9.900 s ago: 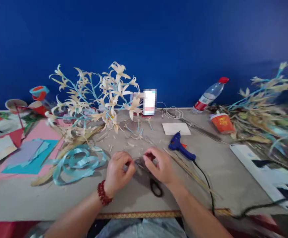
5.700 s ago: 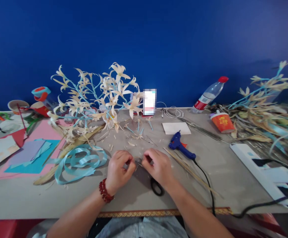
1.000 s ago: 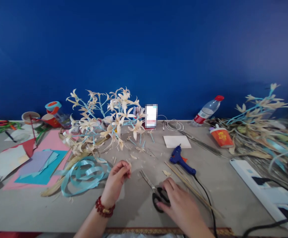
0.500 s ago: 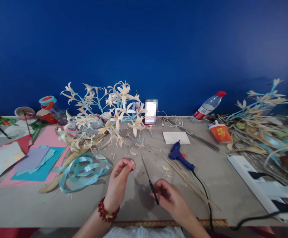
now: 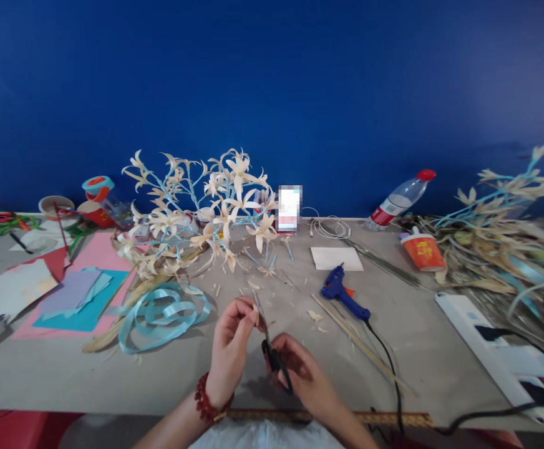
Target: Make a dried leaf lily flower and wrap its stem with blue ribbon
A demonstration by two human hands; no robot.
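Scissors (image 5: 268, 350) have come up off the worktop (image 5: 169, 380) to the left hand (image 5: 231, 333), which pinches a pale scrap (image 5: 255, 315); the right hand (image 5: 299, 369) grips them. Flowers (image 5: 238, 166) stand assembled; the scrap remains loose.

Pinched pale piece (image 5: 256, 309) mostly hidden; lit screen (image 5: 289, 207) pixelated.

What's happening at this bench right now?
A person is working with both hands: the right hand holds black-handled scissors, and the left hand pinches a small pale piece. The blades are up at the left fingertips; whether they touch the piece, I can't tell. The blue glue gun lies unheld to the right, and pale flowers on blue stems stand at back left.
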